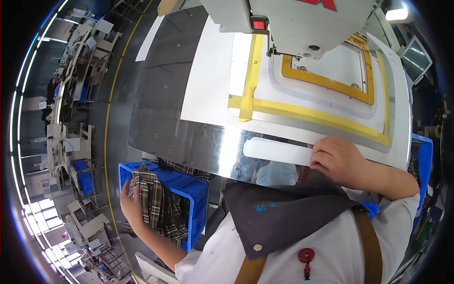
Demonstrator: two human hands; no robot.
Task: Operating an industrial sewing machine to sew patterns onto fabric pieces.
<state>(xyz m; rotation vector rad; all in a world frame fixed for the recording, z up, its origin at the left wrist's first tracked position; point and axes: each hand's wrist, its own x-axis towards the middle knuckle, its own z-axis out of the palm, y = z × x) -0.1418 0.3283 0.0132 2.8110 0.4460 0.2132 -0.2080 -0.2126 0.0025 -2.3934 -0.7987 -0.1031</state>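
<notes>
My left hand (132, 207) is down at the left, with its fingers closed on the edge of a brown-and-black plaid cloth (153, 199). The cloth lies bunched in a blue bin (201, 215) and hangs over its side. On the shiny front edge of the machine table, my right hand (335, 158) has its fingers curled at the right end of a long white strip (276, 151) with a rounded end. Beyond it stands a yellow frame (328, 87) under the white machine head (307, 28). What lies under my right fingertips is hidden.
Yellow tape (312, 113) borders the white sheet around the frame. A dark panel (165, 80) covers the table's left part. Another blue bin (422, 163) stands at the right, below a screen (416, 59). Workstations (75, 142) line the far left, past a yellow floor line.
</notes>
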